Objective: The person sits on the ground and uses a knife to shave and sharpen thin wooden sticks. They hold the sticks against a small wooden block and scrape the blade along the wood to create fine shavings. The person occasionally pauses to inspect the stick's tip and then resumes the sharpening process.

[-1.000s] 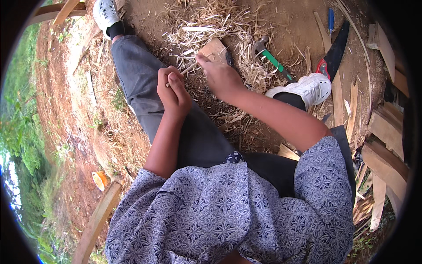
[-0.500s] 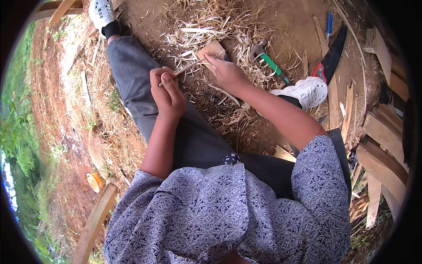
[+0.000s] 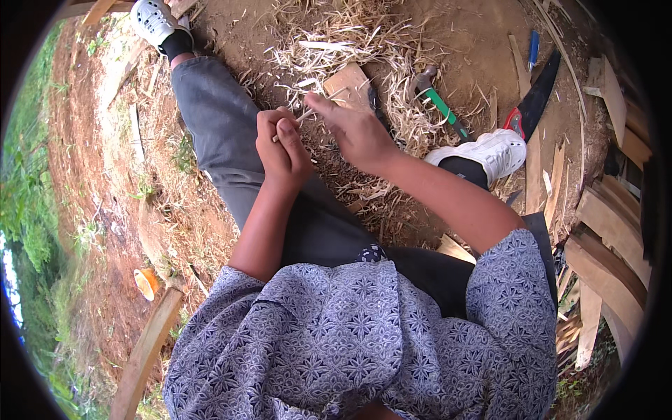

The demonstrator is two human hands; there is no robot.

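My left hand (image 3: 283,148) is closed around a thin pale wooden stick (image 3: 302,117), its thumb pressed along the top. The stick slants up and right out of the fist, past the fingertips of my right hand (image 3: 355,136). That hand is beside it, back turned up, with one digit stretched toward the stick. Its other fingers curl underneath, and whatever they grip is hidden. Just beyond my right hand a flat wooden block (image 3: 348,82) lies on the ground among curly wood shavings (image 3: 402,70).
A hammer (image 3: 442,105) with a green handle lies near my right shoe (image 3: 493,152). Farther right are a red-handled saw (image 3: 537,98) and a blue-handled tool (image 3: 534,49). Wooden planks (image 3: 605,269) are piled at the right. An orange object (image 3: 147,283) sits at the left.
My right hand has drawn back toward my body, uncovering more of the wooden block. The left hand has come slightly nearer and to the right, still holding the stick.
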